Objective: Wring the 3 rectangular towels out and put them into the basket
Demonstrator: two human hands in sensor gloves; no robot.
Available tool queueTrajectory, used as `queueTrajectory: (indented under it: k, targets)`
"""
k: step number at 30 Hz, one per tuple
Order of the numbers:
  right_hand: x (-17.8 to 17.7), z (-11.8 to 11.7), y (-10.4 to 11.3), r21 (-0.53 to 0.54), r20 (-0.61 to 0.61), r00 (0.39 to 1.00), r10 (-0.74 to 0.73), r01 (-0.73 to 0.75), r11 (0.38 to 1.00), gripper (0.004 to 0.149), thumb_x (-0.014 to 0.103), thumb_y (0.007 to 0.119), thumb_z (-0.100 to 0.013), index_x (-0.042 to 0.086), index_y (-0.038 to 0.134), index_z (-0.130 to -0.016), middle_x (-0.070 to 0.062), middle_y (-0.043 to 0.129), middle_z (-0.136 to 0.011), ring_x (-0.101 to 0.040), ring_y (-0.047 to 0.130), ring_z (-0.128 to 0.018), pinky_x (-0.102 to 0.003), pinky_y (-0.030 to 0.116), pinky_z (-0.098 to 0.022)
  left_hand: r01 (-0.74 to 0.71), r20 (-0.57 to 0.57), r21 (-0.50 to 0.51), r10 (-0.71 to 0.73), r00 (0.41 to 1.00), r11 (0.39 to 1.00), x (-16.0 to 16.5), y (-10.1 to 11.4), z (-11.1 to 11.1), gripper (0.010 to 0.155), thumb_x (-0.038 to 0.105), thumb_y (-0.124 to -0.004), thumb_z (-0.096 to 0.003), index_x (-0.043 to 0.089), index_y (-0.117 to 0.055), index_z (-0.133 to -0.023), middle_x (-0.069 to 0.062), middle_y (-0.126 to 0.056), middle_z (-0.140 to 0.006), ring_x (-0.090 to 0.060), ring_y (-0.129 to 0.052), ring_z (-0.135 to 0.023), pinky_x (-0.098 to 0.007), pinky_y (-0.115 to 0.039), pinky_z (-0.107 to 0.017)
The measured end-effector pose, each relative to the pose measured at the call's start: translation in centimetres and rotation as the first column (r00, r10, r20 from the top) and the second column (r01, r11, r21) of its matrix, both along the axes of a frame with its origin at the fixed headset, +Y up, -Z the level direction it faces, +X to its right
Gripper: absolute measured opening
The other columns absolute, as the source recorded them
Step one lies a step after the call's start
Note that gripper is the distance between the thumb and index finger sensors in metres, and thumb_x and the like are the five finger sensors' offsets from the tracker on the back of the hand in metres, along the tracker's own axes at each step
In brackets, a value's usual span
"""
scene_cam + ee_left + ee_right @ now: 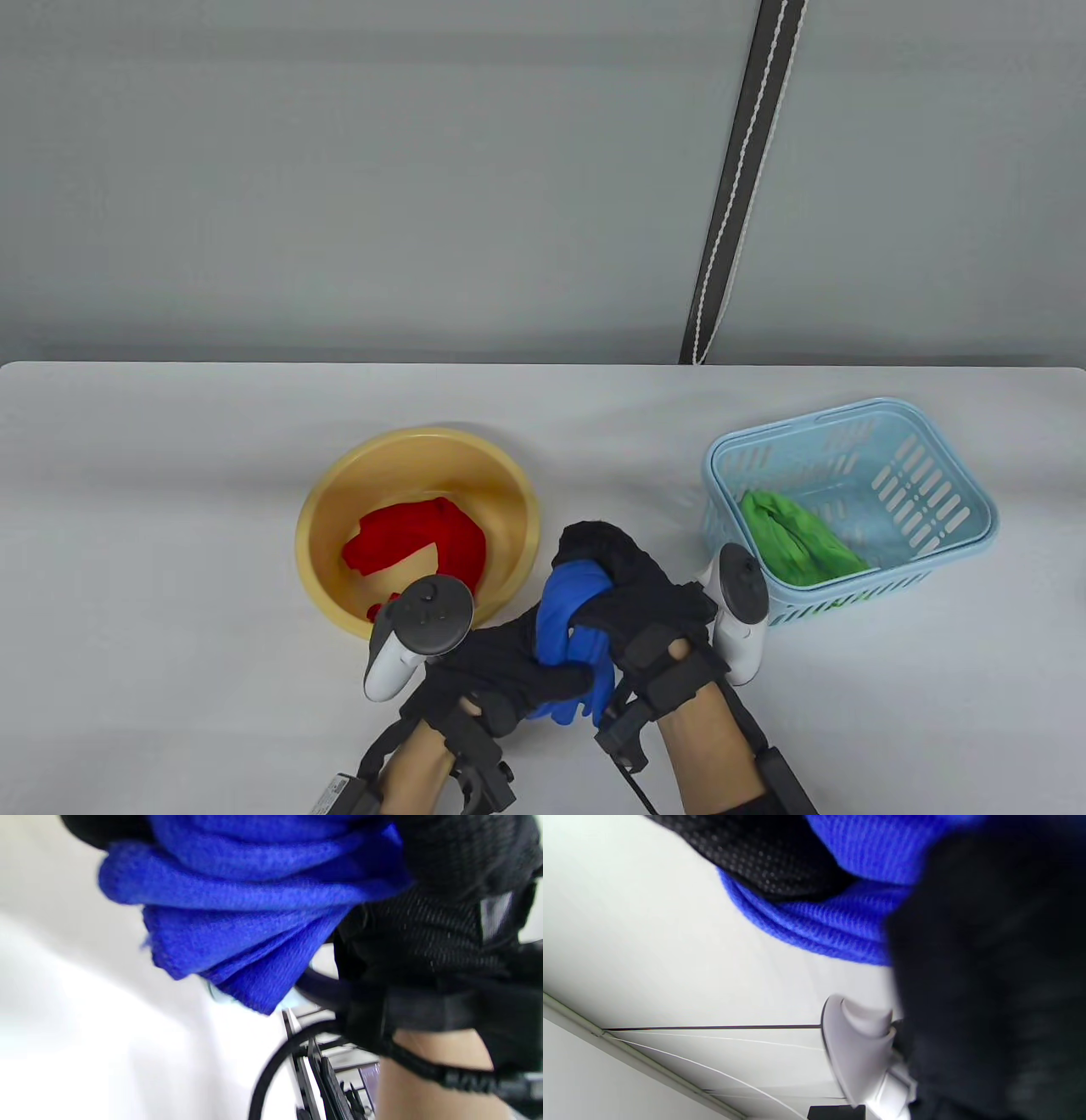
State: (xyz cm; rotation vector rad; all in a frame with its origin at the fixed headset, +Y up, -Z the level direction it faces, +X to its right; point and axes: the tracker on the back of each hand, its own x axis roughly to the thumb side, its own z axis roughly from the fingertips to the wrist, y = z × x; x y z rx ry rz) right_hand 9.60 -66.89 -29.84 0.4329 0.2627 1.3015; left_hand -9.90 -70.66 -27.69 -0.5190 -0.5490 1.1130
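Observation:
Both gloved hands grip a rolled blue towel (567, 628) above the table, between the bowl and the basket. My left hand (509, 671) curls round its lower end, my right hand (632, 594) round its upper end. In the left wrist view the blue towel (254, 908) hangs in twisted folds from the black glove. The right wrist view shows the blue towel (840, 916) wedged between black gloved fingers. A red towel (420, 539) lies crumpled in the yellow bowl (509, 492). A green towel (797, 539) lies inside the light blue basket (950, 475).
The yellow bowl stands left of my hands and the light blue basket to their right, both on a white table (170, 552). A dark strap (738, 178) hangs against the grey wall behind the table.

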Motion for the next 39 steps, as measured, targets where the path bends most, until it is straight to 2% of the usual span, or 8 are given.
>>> queueTrajectory:
  k: [4,7,11,17,24,32,36,39]
  targets:
    - [-0.2,0.0,0.1,0.014,-0.013,1.000,0.018,-0.018,1.000,0.064,0.002,0.097,-0.041,0.024,0.071,-0.096,-0.012,0.080,-0.085,-0.030,0.088,-0.061,-0.049,0.078,-0.051,0.026,0.080,-0.086,-0.019,0.997,0.996,0.7,-0.5,-0.4,0.097,0.074,-0.085,-0.0381,0.016,-0.061,-0.112,-0.001,-0.091,-0.069,-0.017,-0.092,-0.035,-0.042,-0.087,-0.033]
    - [-0.5,0.1,0.1,0.013,-0.027,1.000,-0.002,0.002,1.000,0.064,0.002,0.097,-0.041,0.024,0.071,-0.096,-0.012,0.080,-0.085,-0.030,0.087,-0.061,-0.050,0.078,-0.052,-0.016,0.057,-0.073,0.021,0.998,0.997,0.9,-0.7,-0.3,0.066,0.068,-0.089,-0.0423,0.028,-0.084,-0.094,-0.001,-0.092,-0.067,-0.017,-0.092,-0.033,-0.043,-0.087,-0.032]
    - [-0.2,0.5,0.7,0.058,-0.027,1.000,-0.006,0.008,0.998,0.062,0.003,0.096,-0.043,0.023,0.071,-0.096,-0.012,0.079,-0.086,-0.030,0.087,-0.063,-0.051,0.077,-0.053,0.016,-0.015,0.059,-0.015,1.000,0.998,0.1,0.4,0.0,0.049,0.063,-0.094,-0.0450,0.027,-0.092,-0.078,-0.003,-0.090,-0.076,-0.021,-0.093,-0.041,-0.046,-0.087,-0.039]
    - [0.9,1.2,1.4,0.115,0.076,0.992,0.101,-0.109,0.987,0.059,0.004,0.097,-0.045,0.019,0.072,-0.096,-0.013,0.078,-0.088,-0.034,0.088,-0.070,-0.057,0.077,-0.058,0.053,-0.163,0.276,-0.008,0.987,0.960,-1.5,1.2,0.7,0.041,0.051,-0.099,-0.0446,0.022,-0.087,-0.072,-0.011,-0.087,-0.102,-0.044,-0.092,-0.086,-0.064,-0.080,-0.059]
    - [2.9,1.9,0.3,0.106,0.199,0.967,0.159,-0.183,0.977,0.057,0.010,0.099,-0.047,0.017,0.072,-0.096,-0.015,0.080,-0.090,-0.037,0.090,-0.075,-0.059,0.078,-0.058,0.147,-0.200,0.336,-0.081,0.976,0.930,-2.3,2.5,1.0,0.049,0.042,-0.100,-0.0459,0.023,-0.078,-0.086,-0.003,-0.103,-0.070,-0.031,-0.111,-0.053,-0.055,-0.093,-0.046]
    - [3.8,2.3,-0.9,0.269,0.301,0.774,0.558,-0.630,0.729,0.064,0.035,0.097,-0.049,0.015,0.069,-0.103,-0.022,0.076,-0.101,-0.044,0.087,-0.083,-0.057,0.079,-0.056,0.624,-0.519,0.567,-0.356,0.778,0.538,-2.4,4.4,2.7,0.048,0.047,-0.099,-0.0448,0.025,-0.085,-0.086,0.003,-0.105,-0.050,-0.020,-0.104,-0.020,-0.041,-0.093,-0.017]
    - [4.0,2.5,-0.7,0.297,0.254,0.705,0.663,-0.709,0.640,0.069,0.024,0.093,-0.053,0.015,0.058,-0.112,-0.022,0.074,-0.104,-0.044,0.088,-0.083,-0.059,0.078,-0.056,0.770,-0.673,0.553,-0.375,0.638,0.318,-3.3,4.8,3.3,0.045,0.046,-0.098,-0.0448,0.027,-0.087,-0.084,0.003,-0.105,-0.050,-0.021,-0.104,-0.021,-0.042,-0.092,-0.017]
    - [4.3,2.6,-0.5,0.277,0.267,0.729,0.631,-0.685,0.674,0.060,0.016,0.081,-0.058,0.014,0.056,-0.113,-0.024,0.070,-0.107,-0.046,0.084,-0.087,-0.061,0.075,-0.059,0.811,-0.725,0.553,-0.369,0.582,0.191,-3.4,4.9,3.6,0.044,0.046,-0.098,-0.0453,0.029,-0.086,-0.084,0.003,-0.104,-0.052,-0.022,-0.104,-0.024,-0.043,-0.092,-0.020]
